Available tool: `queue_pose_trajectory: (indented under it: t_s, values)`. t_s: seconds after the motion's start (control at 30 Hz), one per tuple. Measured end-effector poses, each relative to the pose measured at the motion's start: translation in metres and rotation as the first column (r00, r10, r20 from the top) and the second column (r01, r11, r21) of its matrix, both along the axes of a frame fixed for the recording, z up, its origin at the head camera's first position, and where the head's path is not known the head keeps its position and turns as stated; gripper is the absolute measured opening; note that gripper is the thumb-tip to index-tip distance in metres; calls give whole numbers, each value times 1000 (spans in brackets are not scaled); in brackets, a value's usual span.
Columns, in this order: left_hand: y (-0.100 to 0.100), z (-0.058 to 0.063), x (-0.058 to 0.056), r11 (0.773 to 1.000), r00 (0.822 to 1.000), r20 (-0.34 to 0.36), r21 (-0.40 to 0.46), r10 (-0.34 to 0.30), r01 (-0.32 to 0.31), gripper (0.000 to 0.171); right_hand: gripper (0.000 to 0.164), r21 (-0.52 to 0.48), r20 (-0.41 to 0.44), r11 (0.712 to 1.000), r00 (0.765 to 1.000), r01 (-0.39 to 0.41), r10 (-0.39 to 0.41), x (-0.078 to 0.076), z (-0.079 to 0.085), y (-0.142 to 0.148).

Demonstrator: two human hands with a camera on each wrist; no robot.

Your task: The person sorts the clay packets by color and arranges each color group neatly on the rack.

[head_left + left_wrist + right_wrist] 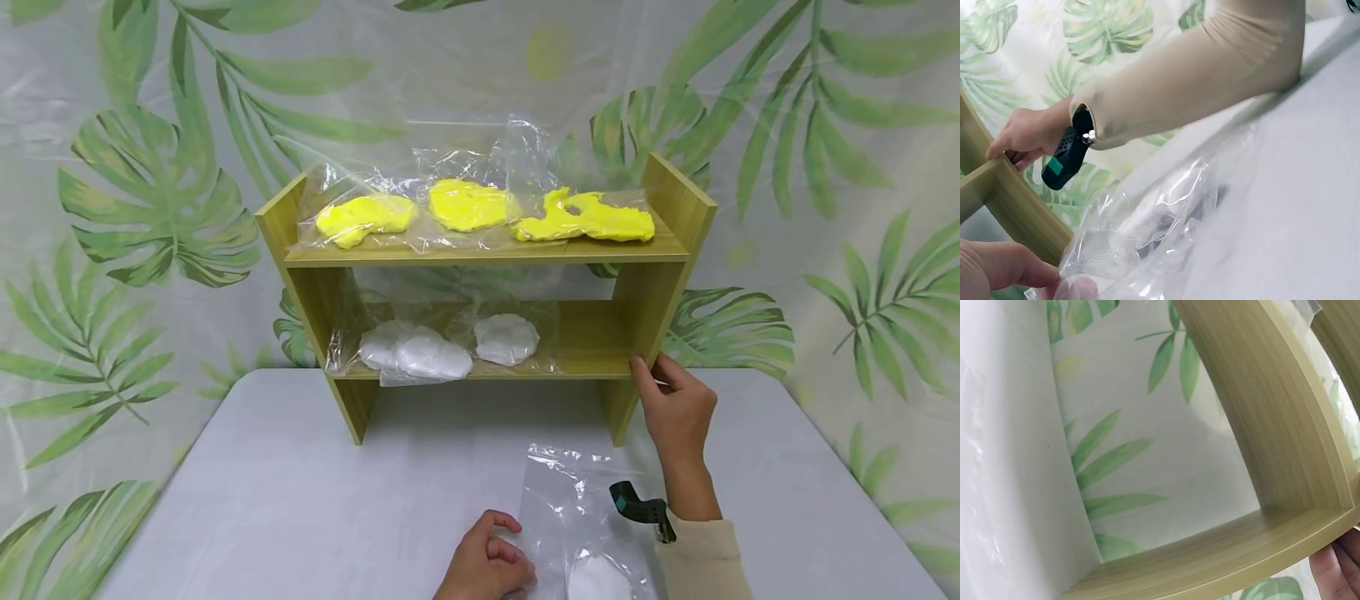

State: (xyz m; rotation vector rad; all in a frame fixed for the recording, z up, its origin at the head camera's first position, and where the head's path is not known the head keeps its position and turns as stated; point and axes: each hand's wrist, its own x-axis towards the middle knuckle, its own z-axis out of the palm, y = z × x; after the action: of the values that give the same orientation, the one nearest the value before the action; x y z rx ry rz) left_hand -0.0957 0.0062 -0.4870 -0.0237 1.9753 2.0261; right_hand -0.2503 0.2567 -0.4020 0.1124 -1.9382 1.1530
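Observation:
My right hand (678,408) grips the right side panel of a small two-tier wooden shelf (487,259), at about the height of its lower board. In the right wrist view, its fingers (1335,569) lie against the panel's edge. At the bottom of the head view, my left hand (486,560) pinches the left edge of a clear plastic bag (558,500) lying on the table. A white lump (597,579) is inside that bag. The left wrist view shows the crinkled plastic (1141,250) against the fingertips.
Bags with yellow lumps (468,206) lie along the upper board. Bags with white lumps (431,352) rest on the lower board, left and middle, one overhanging its front edge. The white table (285,500) meets a leaf-patterned cloth (465,75) behind.

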Motion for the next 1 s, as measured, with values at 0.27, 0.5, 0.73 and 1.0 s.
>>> queue_pose_trajectory:
  t_s: [0.27, 0.5, 0.73, 1.0]
  values:
    - [2, 5, 3, 1000, 998, 58, -16, -15, 16, 38, 23, -7, 14, 1000, 1000, 1, -1, -1, 0, 0]
    - [8, 8, 6, 991, 992, 0, 61, -123, 123, 19, 22, -14, 19, 1000, 1000, -5, 5, 1, 0, 0]
    - [12, 6, 3, 982, 980, -50, -10, -191, 190, 6, 22, -21, 25, 1000, 1000, 0, 1, 1, -1, 0]
    - [15, 12, 7, 989, 979, 188, -114, -71, 94, 27, 23, -17, 24, 1000, 1000, 3, -2, 0, -2, 1]
